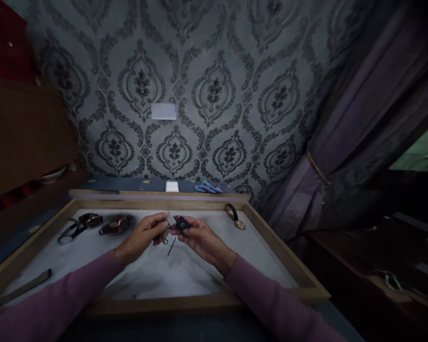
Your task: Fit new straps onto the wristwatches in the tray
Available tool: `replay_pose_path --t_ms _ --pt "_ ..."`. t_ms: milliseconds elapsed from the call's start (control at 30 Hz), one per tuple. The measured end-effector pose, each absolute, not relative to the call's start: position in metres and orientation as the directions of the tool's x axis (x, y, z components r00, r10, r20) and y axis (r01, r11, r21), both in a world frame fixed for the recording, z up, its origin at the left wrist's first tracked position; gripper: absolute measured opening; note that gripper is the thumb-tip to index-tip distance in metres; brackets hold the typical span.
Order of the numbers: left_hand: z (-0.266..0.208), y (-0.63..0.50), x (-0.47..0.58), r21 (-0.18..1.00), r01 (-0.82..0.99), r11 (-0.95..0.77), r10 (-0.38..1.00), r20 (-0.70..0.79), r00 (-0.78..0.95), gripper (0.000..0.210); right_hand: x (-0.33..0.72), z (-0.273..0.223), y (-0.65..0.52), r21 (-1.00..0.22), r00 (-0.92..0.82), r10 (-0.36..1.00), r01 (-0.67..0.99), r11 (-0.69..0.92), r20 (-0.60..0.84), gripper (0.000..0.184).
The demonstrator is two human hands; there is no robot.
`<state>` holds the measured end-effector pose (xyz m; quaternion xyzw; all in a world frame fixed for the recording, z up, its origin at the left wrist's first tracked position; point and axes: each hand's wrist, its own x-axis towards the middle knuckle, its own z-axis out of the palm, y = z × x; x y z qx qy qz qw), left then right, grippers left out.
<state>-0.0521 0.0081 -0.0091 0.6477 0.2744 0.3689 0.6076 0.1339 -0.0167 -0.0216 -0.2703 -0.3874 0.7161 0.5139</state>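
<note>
Above the white-lined wooden tray (171,306), both of my hands meet near the middle. My left hand (144,237) is closed, pinching a small pale, flat metallic piece (171,219) between thumb and fingers. In my right hand (205,240), also closed, is a small black key fob (181,223) with a light round mark on its face. The two pieces are close together; whether they touch or are joined I cannot tell. A small ring (165,242) shows under the left fingers. Just below the hands is a thin black strip (171,246).
Sunglasses (116,225) and dark-strapped items (80,225) lie at the tray's left. A watch (239,224) rests at its back right, and a long strap (26,286) at the front left. Behind the tray are a blue cloth (209,186) and a small white box (171,186).
</note>
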Motion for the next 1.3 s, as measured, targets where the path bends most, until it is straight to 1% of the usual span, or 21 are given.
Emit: replay_pose_path --t_ms 100,267,433,633,733,833,900,1033,1133,1200,1300 --pt "-0.011 0.010 -0.054 0.993 -0.083 -0.080 0.823 0.113 0.557 0.040 0.133 -0.020 -0.018 -0.819 -0.360 0.933 -0.537 -0.202 0.006 0.036" --pt "-0.012 0.015 -0.057 0.997 -0.072 -0.021 0.835 0.058 0.547 0.040 0.134 -0.018 -0.019 -0.825 -0.391 0.920 -0.525 -0.210 0.015 0.031" --pt "-0.010 0.017 -0.058 0.997 -0.074 0.000 0.832 0.041 0.553 0.042 0.137 -0.018 -0.018 -0.825 -0.414 0.910 -0.512 -0.239 -0.007 0.035" --pt "-0.011 0.017 -0.057 0.998 -0.058 -0.039 0.812 0.065 0.580 0.041 0.140 -0.020 -0.017 -0.791 -0.406 0.911 -0.532 -0.302 -0.074 0.040" --pt "-0.013 0.017 -0.058 0.999 -0.044 -0.028 0.808 0.049 0.587 0.040 0.141 -0.023 -0.015 -0.765 -0.398 0.911 -0.552 -0.333 -0.109 0.038" --pt "-0.013 0.017 -0.059 0.998 -0.054 -0.008 0.792 0.039 0.609 0.039 0.142 -0.026 -0.013 -0.708 -0.397 0.901 -0.585 -0.396 -0.177 0.031" --pt "-0.012 0.018 -0.059 0.998 -0.059 0.009 0.784 0.029 0.620 0.038 0.142 -0.027 -0.012 -0.678 -0.383 0.899 -0.604 -0.418 -0.213 0.031" --pt "-0.012 0.017 -0.059 0.996 -0.055 0.074 0.782 -0.023 0.623 0.037 0.142 -0.023 -0.012 -0.675 -0.351 0.909 -0.617 -0.405 -0.224 0.032" --pt "-0.011 0.016 -0.058 0.992 -0.061 0.111 0.773 -0.047 0.633 0.033 0.143 -0.017 -0.013 -0.659 -0.361 0.902 -0.623 -0.421 -0.236 0.038" --pt "-0.008 0.014 -0.057 0.992 -0.055 0.115 0.764 -0.053 0.643 0.030 0.145 -0.014 -0.013 -0.664 -0.363 0.902 -0.618 -0.421 -0.234 0.041" --pt "-0.004 0.013 -0.056 0.995 -0.033 0.089 0.751 -0.045 0.659 0.028 0.144 -0.014 -0.012 -0.693 -0.346 0.911 -0.600 -0.399 -0.226 0.039"
